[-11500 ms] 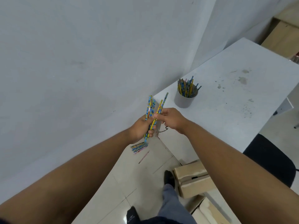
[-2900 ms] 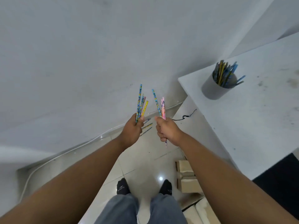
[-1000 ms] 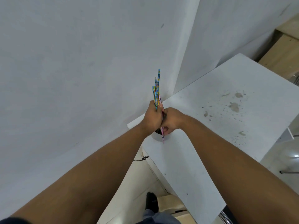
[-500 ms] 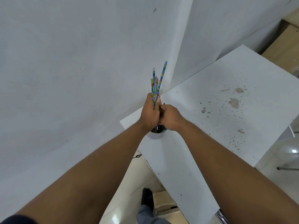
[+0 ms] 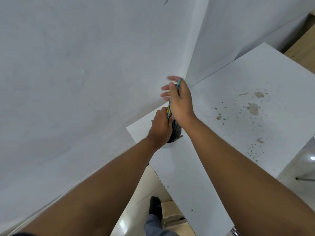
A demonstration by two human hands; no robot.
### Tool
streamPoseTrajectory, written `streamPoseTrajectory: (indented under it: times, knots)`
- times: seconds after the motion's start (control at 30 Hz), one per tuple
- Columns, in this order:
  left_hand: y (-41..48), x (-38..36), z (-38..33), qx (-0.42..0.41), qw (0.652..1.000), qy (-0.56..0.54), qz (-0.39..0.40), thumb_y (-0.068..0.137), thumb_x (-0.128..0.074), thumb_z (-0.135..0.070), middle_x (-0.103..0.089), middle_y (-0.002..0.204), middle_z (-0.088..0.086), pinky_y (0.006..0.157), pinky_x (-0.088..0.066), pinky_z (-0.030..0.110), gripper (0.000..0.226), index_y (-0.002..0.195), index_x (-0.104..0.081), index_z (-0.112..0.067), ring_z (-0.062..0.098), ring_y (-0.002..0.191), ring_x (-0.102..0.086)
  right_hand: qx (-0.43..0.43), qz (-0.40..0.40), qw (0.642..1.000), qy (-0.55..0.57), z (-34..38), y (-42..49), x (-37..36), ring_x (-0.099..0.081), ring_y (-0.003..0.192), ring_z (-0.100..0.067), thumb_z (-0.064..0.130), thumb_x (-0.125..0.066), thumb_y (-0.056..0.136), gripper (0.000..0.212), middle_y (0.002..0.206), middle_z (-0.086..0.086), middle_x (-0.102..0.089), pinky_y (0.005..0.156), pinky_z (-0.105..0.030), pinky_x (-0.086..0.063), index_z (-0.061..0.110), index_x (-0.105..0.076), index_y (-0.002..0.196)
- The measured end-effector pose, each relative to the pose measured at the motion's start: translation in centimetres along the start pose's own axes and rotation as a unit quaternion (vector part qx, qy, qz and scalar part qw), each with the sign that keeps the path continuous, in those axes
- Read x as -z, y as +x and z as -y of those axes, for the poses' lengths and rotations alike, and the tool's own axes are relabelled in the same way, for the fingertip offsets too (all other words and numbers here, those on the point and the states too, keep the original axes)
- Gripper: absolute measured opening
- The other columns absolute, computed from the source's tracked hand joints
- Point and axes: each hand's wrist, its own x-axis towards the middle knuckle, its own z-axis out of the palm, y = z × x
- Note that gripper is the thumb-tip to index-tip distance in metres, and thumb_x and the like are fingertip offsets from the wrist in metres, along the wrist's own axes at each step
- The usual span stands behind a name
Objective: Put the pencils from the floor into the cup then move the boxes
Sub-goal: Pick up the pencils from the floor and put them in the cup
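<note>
The grey cup (image 5: 167, 145) stands near the left corner of the white table (image 5: 230, 126), mostly hidden under my hands. My left hand (image 5: 160, 128) sits over the cup's mouth and grips the lower part of the blue and yellow pencils (image 5: 170, 108). These stick up out of the cup. My right hand (image 5: 181, 101) is above it with fingers spread and straight, and its palm side lies against the upper ends of the pencils. A cardboard box (image 5: 172, 212) lies on the floor below the table edge.
A grey wall runs close along the left and behind the table. The tabletop has stains at its right side (image 5: 253, 108). My foot in a black sock (image 5: 155, 206) stands on the tiled floor beside the box. A chair part (image 5: 305, 160) shows at the right edge.
The pencil bunch has gone down into the cup. My right hand has let go, risen above my left hand and spread its fingers. My left hand has sunk onto the cup's mouth.
</note>
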Motion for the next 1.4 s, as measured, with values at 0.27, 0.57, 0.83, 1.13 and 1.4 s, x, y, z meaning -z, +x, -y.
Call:
streamPoseTrajectory:
  times: [0.27,0.57,0.83,1.13,1.4]
  knots:
    - [1.3,-0.4,1.1,-0.016,0.996,0.035,0.075,0.107,-0.04,-0.024,-0.064,0.101,-0.002,0.085,-0.055,0.045,0.018,0.114,-0.057,-0.021,0.017,0.101,-0.061,-0.037,0.045,0.993,-0.1,-2.2,-1.5,-0.8,-0.068,0.088,-0.006,0.024,-0.042,0.111,0.028,0.087,0.007,-0.07,0.088,-0.028,-0.057,0.029,-0.07,0.11]
    - [0.3,2.5,0.2,-0.016,0.999,-0.035,-0.013,0.094,-0.067,-0.027,-0.065,0.109,-0.019,0.083,-0.056,0.024,0.035,0.124,-0.051,-0.03,0.002,0.102,-0.064,-0.027,0.031,0.987,-0.155,-2.4,-1.6,-0.3,-0.069,0.102,0.0,0.036,-0.043,0.11,0.031,0.103,0.016,-0.075,0.093,-0.021,-0.056,0.032,-0.073,0.113]
    - [-1.0,6.6,1.4,-0.054,0.994,0.079,-0.053,0.096,-0.063,-0.015,-0.062,0.115,-0.006,0.092,-0.04,0.013,0.019,0.115,-0.066,-0.019,0.013,0.111,-0.052,0.021,0.08,0.962,-0.26,-3.5,-2.7,0.6,-0.06,0.114,0.003,0.027,-0.043,0.111,0.033,0.126,0.013,-0.073,0.109,-0.023,-0.048,0.026,-0.071,0.128]
    - [-5.0,11.7,2.8,-0.013,0.994,0.089,-0.057,0.098,-0.063,-0.021,-0.055,0.125,-0.006,0.095,-0.041,0.024,0.021,0.119,-0.063,-0.021,0.014,0.122,-0.048,0.083,0.091,0.948,-0.295,-2.2,-5.9,-1.5,-0.054,0.129,-0.004,0.022,-0.054,0.103,0.036,0.138,0.014,-0.063,0.109,-0.02,-0.042,0.035,-0.063,0.135]
    - [-12.4,19.6,7.1,0.021,0.988,0.147,-0.037,0.098,-0.064,-0.022,-0.051,0.133,-0.001,0.095,-0.045,0.026,0.027,0.124,-0.061,-0.019,0.017,0.124,-0.047,0.138,0.112,0.938,-0.298,-0.9,-12.1,-8.2,-0.054,0.123,-0.009,0.013,-0.057,0.099,0.036,0.125,0.014,-0.067,0.104,-0.028,-0.048,0.029,-0.065,0.13]
